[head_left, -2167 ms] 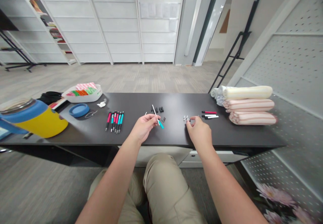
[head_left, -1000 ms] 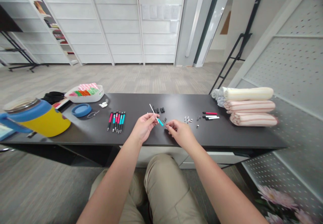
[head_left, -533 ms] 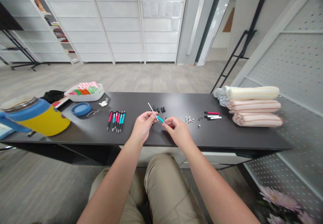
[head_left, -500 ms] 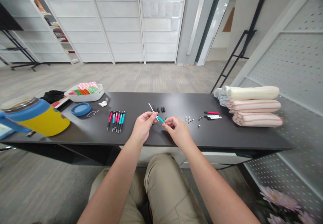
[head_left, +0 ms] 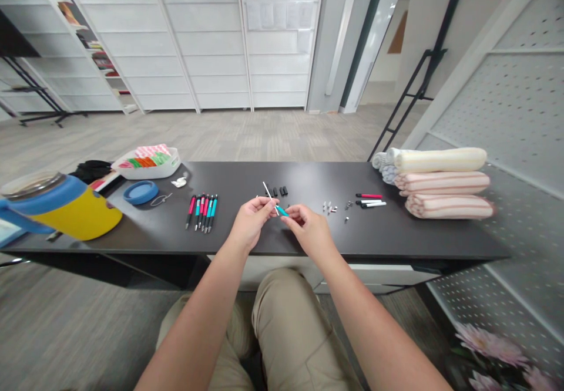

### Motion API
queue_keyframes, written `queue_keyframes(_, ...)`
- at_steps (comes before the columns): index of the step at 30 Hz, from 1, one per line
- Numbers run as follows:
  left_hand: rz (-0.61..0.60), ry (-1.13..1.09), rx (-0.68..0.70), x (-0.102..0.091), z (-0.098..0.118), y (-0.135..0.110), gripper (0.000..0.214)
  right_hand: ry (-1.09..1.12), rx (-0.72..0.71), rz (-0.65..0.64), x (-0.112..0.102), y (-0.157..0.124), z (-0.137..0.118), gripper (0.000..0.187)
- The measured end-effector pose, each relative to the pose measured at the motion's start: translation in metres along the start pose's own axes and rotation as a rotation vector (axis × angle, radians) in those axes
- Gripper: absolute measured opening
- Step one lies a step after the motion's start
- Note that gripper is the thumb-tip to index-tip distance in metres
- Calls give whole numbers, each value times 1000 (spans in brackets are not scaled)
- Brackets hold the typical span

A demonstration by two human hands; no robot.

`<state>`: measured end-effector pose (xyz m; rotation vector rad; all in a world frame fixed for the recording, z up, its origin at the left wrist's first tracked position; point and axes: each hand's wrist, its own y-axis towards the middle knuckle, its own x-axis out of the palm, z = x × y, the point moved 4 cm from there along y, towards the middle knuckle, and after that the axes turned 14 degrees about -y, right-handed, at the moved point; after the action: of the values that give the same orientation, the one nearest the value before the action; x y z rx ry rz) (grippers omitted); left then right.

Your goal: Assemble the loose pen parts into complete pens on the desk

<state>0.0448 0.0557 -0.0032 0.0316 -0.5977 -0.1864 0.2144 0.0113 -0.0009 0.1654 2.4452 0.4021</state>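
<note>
Closed in a pinch, my left hand (head_left: 252,219) holds a thin white pen refill (head_left: 267,190) that sticks up past the fingertips. My right hand (head_left: 307,224) pinches a teal pen barrel (head_left: 282,211), whose other end meets the left fingertips. Both hands are just above the table, close together. Behind them lie several short black pen grips (head_left: 277,191). Small silver and clear pen parts (head_left: 329,208) are scattered to the right of my right hand. Left of my left hand, several assembled pens (head_left: 202,212) in red and teal lie in a row.
Loose red and white pen barrels (head_left: 371,204) lie at the right, before rolled towels (head_left: 445,182). At the left stand a yellow and blue jug (head_left: 74,209), a blue lid (head_left: 140,192) and a white basket (head_left: 152,171). The dark table (head_left: 282,244) ends just before my knees.
The refill and barrel have shifted slightly, with the refill a bit more upright. Both hands keep their hold in nearly the same place.
</note>
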Motion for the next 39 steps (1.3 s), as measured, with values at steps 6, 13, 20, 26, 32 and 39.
queue_keyframes(6, 0, -36, -45, 1, -3, 0, 31, -5, 3, 86, -6, -2, -2, 20)
queue_keyframes(13, -40, 55, 17, 8, 3, -3, 25, 111, 142, 197, -12, 1, 13, 34)
queue_keyframes(20, -285, 298, -6, 22, -1, -9, 21, 202, 113, 185, -16, 0, 9, 33)
queue_keyframes(26, -292, 374, 63, 17, -8, -7, 18, 280, 43, 122, -11, -1, 4, 33)
queue_keyframes(32, -273, 414, 168, 17, -4, -5, 16, 302, 46, 163, -8, -2, 6, 34)
queue_keyframes(39, -222, 502, 176, 15, -3, -5, 18, 12, -70, 224, -18, -5, -2, 24)
